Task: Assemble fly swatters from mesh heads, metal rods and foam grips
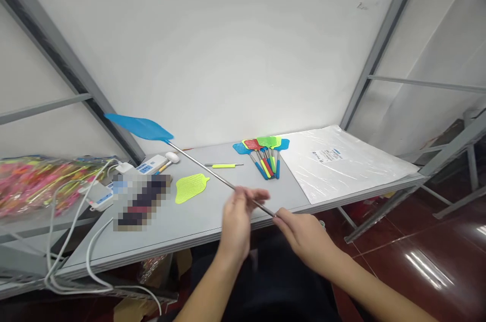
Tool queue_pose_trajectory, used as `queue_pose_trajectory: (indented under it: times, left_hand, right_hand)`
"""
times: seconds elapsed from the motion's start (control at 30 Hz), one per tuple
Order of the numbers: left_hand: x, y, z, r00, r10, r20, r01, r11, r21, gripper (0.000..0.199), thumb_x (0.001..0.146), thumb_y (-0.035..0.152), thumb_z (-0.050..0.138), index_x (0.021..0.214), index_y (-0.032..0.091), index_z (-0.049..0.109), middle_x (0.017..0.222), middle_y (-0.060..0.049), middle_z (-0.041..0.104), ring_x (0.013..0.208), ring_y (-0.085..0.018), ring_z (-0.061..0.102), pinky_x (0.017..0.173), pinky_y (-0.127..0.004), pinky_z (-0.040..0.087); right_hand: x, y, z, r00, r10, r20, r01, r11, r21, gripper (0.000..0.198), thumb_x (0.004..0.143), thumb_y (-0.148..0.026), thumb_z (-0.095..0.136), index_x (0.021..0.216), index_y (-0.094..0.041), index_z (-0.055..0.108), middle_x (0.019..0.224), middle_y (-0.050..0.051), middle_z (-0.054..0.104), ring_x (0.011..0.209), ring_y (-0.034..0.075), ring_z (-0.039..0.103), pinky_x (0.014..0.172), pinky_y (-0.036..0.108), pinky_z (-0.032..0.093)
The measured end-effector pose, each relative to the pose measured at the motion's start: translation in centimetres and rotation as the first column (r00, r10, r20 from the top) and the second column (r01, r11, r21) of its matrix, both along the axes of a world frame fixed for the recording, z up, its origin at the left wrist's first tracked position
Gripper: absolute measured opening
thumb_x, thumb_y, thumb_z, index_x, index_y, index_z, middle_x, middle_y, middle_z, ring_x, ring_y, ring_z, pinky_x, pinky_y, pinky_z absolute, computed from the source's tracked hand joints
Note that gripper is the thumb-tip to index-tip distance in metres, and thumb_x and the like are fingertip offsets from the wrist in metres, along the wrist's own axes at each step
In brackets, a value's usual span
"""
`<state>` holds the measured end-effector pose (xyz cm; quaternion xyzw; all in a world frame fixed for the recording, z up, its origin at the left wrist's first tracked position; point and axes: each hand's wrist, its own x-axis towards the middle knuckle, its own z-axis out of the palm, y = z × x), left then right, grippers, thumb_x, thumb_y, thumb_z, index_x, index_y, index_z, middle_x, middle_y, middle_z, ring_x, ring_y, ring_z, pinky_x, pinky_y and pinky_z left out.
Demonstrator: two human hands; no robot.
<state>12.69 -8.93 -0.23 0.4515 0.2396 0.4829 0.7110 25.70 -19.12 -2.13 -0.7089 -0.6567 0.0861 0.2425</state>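
A blue fly swatter (142, 127) with a long extended metal rod slants up to the left above the table. My right hand (304, 236) is closed around its lower end, hiding the grip. Farther up, my left hand (239, 213) pinches the metal rod between thumb and fingers, its other fingers partly spread. On the table to the left lies a loose yellow-green swatter head (192, 188). A metal rod with a yellow grip (224, 165) lies behind it. Several fly swatters (266, 155) in blue, red, green and yellow are fanned out near the wall.
A flat white plastic-wrapped package (341, 162) covers the table's right end. White power strips (152, 164) with cables and a blurred dark item (144, 203) sit at the left. Beyond them are bagged colourful items (45, 185). Metal frame posts (364, 79) flank the wall.
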Motion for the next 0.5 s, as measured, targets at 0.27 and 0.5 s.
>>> queue_pose_trajectory:
  times: [0.27,0.5]
  left_hand:
    - [2.5,0.7,-0.7,0.999,-0.027,0.047,0.027,1.000,0.000,0.038,0.095,0.049,0.045,0.091,0.015,0.061,0.099,-0.012,0.069,0.090,-0.022,0.065,0.085,-0.038,0.048]
    - [4.8,-0.2,-1.5,0.999,-0.034,0.037,0.034,0.999,0.014,0.034,0.095,0.045,0.046,0.078,0.017,0.054,0.077,-0.005,0.065,0.083,-0.021,0.065,0.086,-0.038,0.047]
  right_hand:
    - [2.9,-1.2,-1.5,0.996,-0.080,0.049,0.080,0.997,0.006,0.029,0.101,-0.036,0.031,0.082,-0.023,0.048,0.069,-0.001,0.064,0.060,0.017,0.061,0.054,0.026,0.027]
    - [3.7,0.4,-1.2,0.986,-0.095,0.137,0.096,0.995,0.002,0.026,0.100,-0.036,0.032,0.085,-0.024,0.050,0.060,-0.003,0.062,0.054,0.017,0.062,0.049,0.027,0.022]
